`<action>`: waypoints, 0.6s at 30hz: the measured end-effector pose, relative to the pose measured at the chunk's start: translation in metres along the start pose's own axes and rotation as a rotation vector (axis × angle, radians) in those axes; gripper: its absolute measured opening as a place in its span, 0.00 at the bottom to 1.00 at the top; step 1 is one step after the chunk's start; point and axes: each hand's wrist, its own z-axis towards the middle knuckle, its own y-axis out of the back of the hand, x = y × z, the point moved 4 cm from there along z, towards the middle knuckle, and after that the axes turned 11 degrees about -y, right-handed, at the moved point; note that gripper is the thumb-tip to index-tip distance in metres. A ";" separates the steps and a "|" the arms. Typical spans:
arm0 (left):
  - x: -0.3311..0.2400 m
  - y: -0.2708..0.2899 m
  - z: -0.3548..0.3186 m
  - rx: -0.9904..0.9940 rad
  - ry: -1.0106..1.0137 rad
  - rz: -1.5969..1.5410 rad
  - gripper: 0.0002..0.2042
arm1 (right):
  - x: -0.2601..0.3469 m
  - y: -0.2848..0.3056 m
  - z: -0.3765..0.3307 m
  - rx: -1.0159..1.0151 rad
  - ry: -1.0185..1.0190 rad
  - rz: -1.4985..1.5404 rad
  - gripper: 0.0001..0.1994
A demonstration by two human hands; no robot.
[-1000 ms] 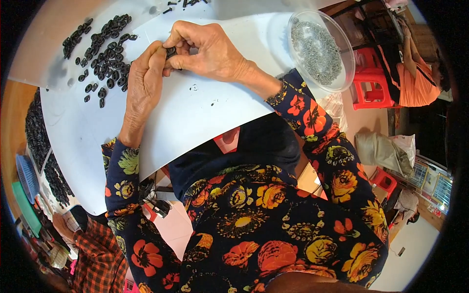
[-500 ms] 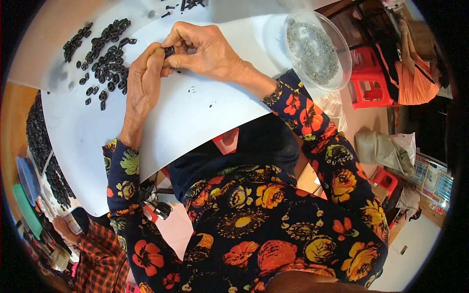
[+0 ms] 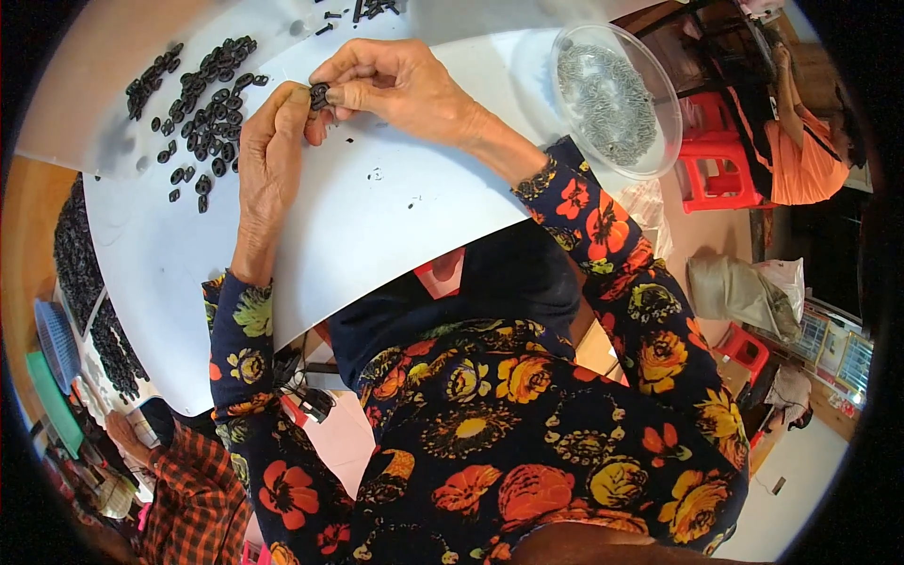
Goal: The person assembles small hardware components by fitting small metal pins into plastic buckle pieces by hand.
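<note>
Over the white table (image 3: 377,217), my left hand (image 3: 270,151) and my right hand (image 3: 400,89) meet fingertip to fingertip. Between them is a small black plastic part (image 3: 318,96), pinched by both thumbs and fingers. Its far side is hidden by the fingers. To the left of my left hand lies a loose spread of similar small black oval parts (image 3: 221,118), several with holes. Right of my right hand, a round clear plastic tub (image 3: 670,132) holds many small silvery metal pieces (image 3: 607,99), too fine to name exactly.
Black screw-like pieces (image 3: 375,9) lie at the table's far edge. A heap of black parts (image 3: 80,254) is at the far left, by a blue basket (image 3: 56,344). Red stools (image 3: 720,169) stand at right. Co-workers sit at right, in orange (image 3: 805,165), and lower left, in plaid (image 3: 198,485).
My fingers have shifted around the small black part, which now shows more between the fingertips. My right thumb has drawn up against it. The rest looks nearly the same.
</note>
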 end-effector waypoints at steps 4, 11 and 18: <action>0.007 0.002 0.000 -0.004 -0.041 -0.039 0.17 | 0.002 -0.001 -0.001 0.008 -0.011 0.018 0.11; 0.009 0.003 0.000 -0.026 -0.068 0.006 0.17 | -0.002 -0.001 0.000 0.002 -0.019 0.022 0.11; 0.009 0.003 0.001 0.031 0.076 -0.158 0.16 | -0.001 0.001 0.002 -0.045 0.011 -0.020 0.11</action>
